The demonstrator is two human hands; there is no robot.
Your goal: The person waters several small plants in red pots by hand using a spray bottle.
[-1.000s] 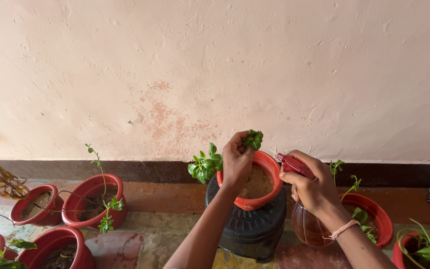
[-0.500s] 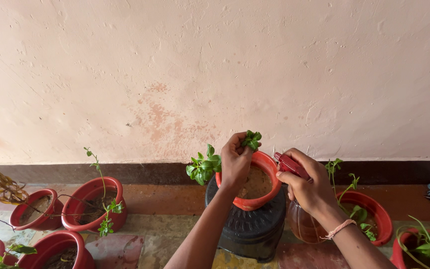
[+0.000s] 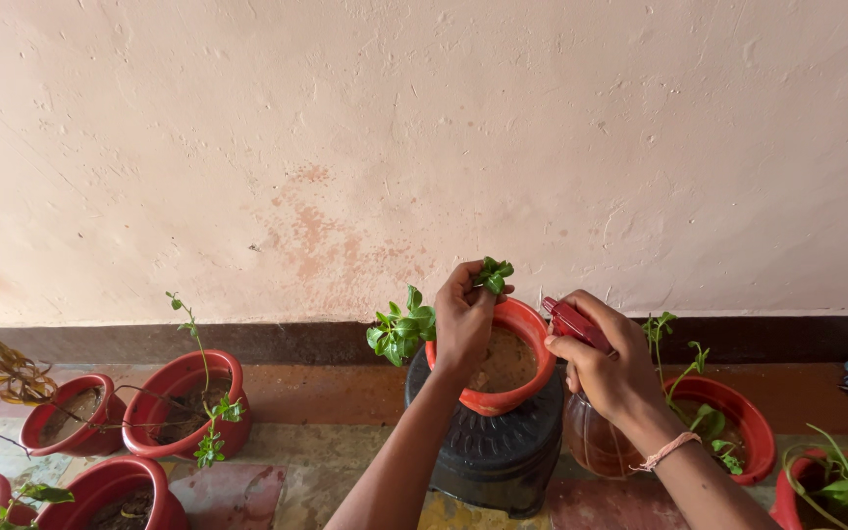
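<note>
Green, crinkled leaves of a small sprig (image 3: 494, 275) are sitting pinched in the fingers of our left hand (image 3: 463, 319), above the glossy red pot (image 3: 512, 393) on a ribbed black stool (image 3: 488, 451). Our right hand (image 3: 610, 368) is wrapping closed around the red trigger of a translucent brown spray bottle (image 3: 591, 442), just beside the pot. More round red pots (image 3: 184, 407) are standing along the rough pink wall (image 3: 424, 147).

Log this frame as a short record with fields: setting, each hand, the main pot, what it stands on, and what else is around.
Setting: floor along a pink plastered wall
Left hand: pinching a leafy sprig over the red pot
Right hand: gripping a spray bottle, nozzle toward the pot
Pot contents: pale soil, green plant at its left rim
Support: black stool
Around: red pots with plants on both sides
</note>
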